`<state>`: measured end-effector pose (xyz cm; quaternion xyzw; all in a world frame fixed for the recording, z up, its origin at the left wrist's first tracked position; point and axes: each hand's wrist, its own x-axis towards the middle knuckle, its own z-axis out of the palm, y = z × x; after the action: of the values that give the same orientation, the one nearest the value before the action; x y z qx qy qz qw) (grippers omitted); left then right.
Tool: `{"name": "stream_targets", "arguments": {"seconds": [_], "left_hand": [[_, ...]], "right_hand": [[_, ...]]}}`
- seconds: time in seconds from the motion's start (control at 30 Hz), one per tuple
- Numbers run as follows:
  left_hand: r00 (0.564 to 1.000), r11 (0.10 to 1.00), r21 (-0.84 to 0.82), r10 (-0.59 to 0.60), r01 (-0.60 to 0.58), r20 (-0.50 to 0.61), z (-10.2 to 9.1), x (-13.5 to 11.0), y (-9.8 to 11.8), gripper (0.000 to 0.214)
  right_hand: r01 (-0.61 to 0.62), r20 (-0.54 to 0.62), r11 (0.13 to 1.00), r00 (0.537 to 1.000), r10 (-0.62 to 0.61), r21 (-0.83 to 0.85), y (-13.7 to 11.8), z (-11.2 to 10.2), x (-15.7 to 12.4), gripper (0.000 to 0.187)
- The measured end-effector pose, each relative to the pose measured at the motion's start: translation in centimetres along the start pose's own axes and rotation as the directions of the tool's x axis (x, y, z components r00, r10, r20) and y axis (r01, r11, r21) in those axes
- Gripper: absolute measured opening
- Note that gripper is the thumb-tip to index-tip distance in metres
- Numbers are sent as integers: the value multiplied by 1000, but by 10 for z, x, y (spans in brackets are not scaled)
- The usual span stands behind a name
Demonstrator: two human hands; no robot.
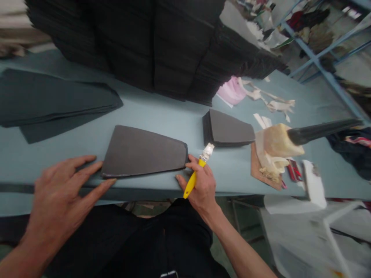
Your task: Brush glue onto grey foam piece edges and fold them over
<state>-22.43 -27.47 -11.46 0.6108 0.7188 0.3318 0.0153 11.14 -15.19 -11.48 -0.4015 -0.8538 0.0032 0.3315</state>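
Tapered dark-grey panel (147, 152) flat on blue table (162, 112), left hand (60, 193) spread at its wide end, right hand (204, 185) gripping yellow-handled brush (191, 183) beside its narrow end; judged light, stiffish, best held by end edges.

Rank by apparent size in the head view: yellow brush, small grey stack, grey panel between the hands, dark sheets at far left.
1. Dark sheets
2. Grey panel
3. Small grey stack
4. Yellow brush
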Motion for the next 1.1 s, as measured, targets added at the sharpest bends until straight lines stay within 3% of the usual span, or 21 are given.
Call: {"name": "stream_targets", "arguments": {"seconds": [0.13, 0.23, 0.33, 0.47, 0.57, 0.7, 0.87, 1.1], "left_hand": [[997, 993, 92, 80, -79, -7, -9, -5, 1, 44], [995, 992, 104, -63, 71, -79, -18, -3, -4, 43], [953, 961, 134, -209, 242, -220, -32, 12, -12, 46], [905, 930, 182, -242, 319, -349, -49, 52, -31, 48], [938, 934, 257, -167, 249, -303, -53, 86, -52, 49], [967, 939, 281, -137, 196, -215, -40, 118, -77, 46], [977, 934, 295, -169, 201, -132, -25, 129, -95, 44], [979, 932, 300, -189, 203, -77, -36, 138, -104, 39]], "right_hand": [[-4, -40, 1000, 999, 4, -2, 0, 0, -3, 25], [28, -59, 999, 998, -29, -19, 4, 3, -5, 27], [49, -83, 999, 995, -50, -21, 6, 4, -6, 28], [56, -82, 998, 995, -58, -34, 7, 4, -8, 28], [71, -93, 996, 993, -76, -58, 7, 6, -7, 27], [72, -89, 994, 993, -79, -88, 7, 7, -6, 30], [97, -87, 990, 991, -106, -99, 5, 7, -4, 27], [113, -103, 990, 987, -121, -83, 4, 7, -2, 22]]}}
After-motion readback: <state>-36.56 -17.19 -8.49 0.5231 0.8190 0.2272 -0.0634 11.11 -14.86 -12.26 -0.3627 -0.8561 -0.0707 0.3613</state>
